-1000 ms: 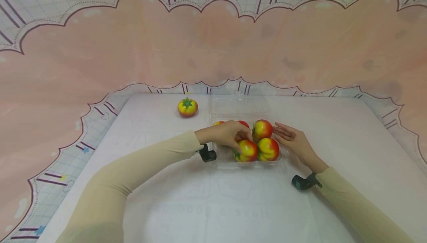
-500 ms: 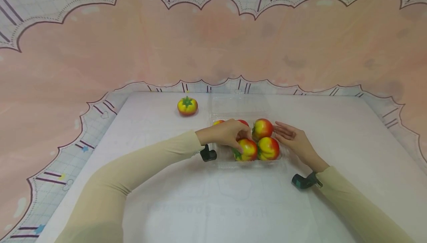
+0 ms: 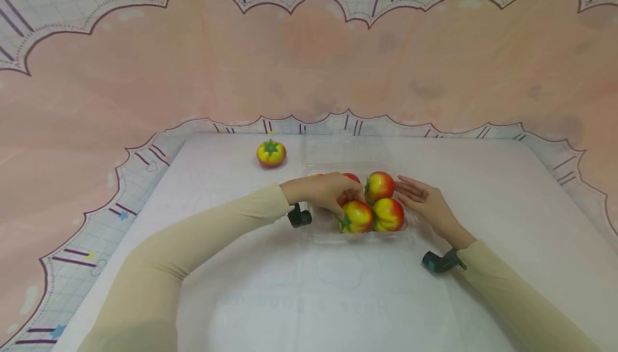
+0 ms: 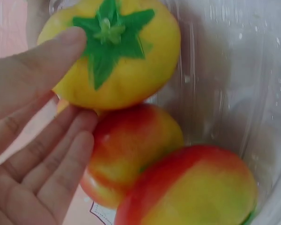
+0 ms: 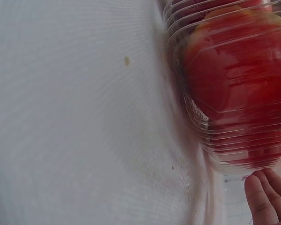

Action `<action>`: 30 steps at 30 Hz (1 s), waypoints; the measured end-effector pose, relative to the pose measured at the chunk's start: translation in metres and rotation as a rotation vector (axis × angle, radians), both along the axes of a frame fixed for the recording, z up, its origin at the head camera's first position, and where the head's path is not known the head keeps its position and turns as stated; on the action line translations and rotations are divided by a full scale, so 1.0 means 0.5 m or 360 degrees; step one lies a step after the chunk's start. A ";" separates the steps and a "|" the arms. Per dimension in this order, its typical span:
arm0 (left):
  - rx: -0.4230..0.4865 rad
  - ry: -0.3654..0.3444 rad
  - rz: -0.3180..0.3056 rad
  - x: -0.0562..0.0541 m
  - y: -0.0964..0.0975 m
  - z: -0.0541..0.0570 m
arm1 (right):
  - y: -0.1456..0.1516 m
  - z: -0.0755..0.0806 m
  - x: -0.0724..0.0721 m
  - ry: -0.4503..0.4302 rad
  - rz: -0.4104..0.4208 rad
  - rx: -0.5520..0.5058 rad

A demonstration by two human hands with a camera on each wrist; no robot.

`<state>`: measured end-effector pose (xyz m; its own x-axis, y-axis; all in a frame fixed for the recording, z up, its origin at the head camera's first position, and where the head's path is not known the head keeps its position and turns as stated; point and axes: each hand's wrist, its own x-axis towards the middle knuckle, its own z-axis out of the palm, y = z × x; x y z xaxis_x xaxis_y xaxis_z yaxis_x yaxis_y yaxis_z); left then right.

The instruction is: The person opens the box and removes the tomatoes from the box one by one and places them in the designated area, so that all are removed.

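A clear plastic clamshell box (image 3: 323,236) holds several red-and-yellow tomatoes with green calyxes. My left hand (image 3: 325,190) reaches over it to the front tomato (image 3: 357,218). In the left wrist view the thumb lies over that tomato (image 4: 145,61) near its green calyx, while loosely bent fingers sit beside it. Another tomato (image 3: 388,215) stands to its right, and one (image 3: 380,185) is behind. My right hand (image 3: 427,204) has its fingers extended at the box's right side. In the right wrist view their tips are by the ribbed wall. The left hand partly hides the back-left tomatoes.
One loose tomato (image 3: 271,154) sits on the white tabletop (image 3: 289,298), behind and left of the box. The transparent lid (image 3: 345,153) lies folded back behind the box. A patterned cloth backdrop (image 3: 309,62) rises beyond the table. Cameras are strapped to both wrists.
My left thumb has drawn slightly up and left off the front tomato, and the left wrist has risen a little. The right hand and the tomatoes have stayed in place.
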<state>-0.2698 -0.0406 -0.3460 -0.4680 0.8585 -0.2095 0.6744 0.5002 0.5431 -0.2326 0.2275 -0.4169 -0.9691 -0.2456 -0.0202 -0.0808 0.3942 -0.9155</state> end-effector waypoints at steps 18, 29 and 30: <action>0.0008 0.0020 -0.0215 -0.028 0.015 -0.009 | 0.002 -0.002 -0.003 -0.0014 0.0009 -0.0021; -0.0005 0.0035 -0.0358 -0.022 0.015 -0.010 | -0.001 0.002 -0.002 -0.0034 -0.0002 -0.0018; -0.0009 0.0033 -0.0353 -0.022 0.015 -0.010 | -0.001 0.002 -0.001 -0.0034 -0.0004 -0.0016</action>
